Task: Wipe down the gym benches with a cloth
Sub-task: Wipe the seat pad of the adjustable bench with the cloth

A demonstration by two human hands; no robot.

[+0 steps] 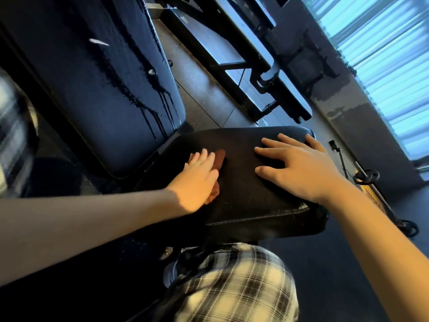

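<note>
Left hand (197, 180) presses cloth (219, 159) on seat pad (243, 198); right hand (299, 168) flat beside.

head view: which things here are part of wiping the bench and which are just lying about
In the job: reddish cloth, left hand pressing it, right hand flat on the seat pad, wet back pad.
Lying about: wheeled metal frame, window blinds.

1. Head view looks forward and steeply down, frame rolled sideways.
2. Close range: bench seat pad (243, 182) fills centre, near the lens.
3. Farther floor (204, 98) and window blinds (383, 54) sit top right.
</note>
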